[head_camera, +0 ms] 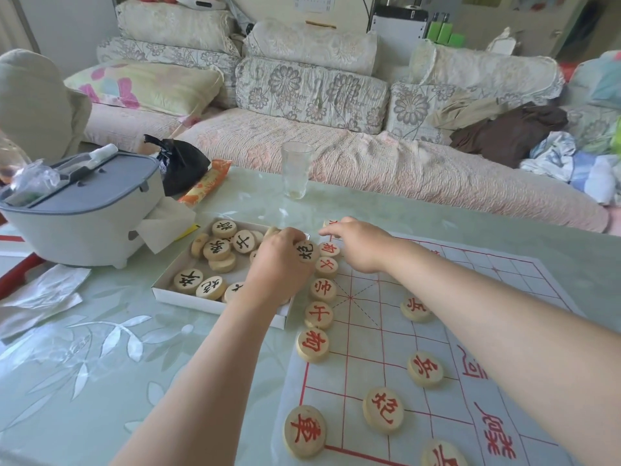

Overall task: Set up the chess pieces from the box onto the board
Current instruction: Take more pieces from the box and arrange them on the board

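Observation:
A white paper board (470, 331) with a red grid lies on the table at the right. Several round wooden pieces with red characters (312, 344) stand along its left edge and on inner lines. To its left an open white box (188, 295) holds several wooden pieces with black characters (217, 249). My left hand (279, 267) is over the box's right side, fingers closed on a black-character piece (307, 251). My right hand (359, 243) reaches over the board's far left corner; its fingertips touch a red piece (331, 224) that is mostly hidden.
A grey and white lidded container (80, 210) stands at the left with tissue paper (40, 294) in front. A drinking glass (295, 169), a black bag (181, 163) and an orange packet (205, 183) sit at the table's far side. Behind is a sofa (336, 146).

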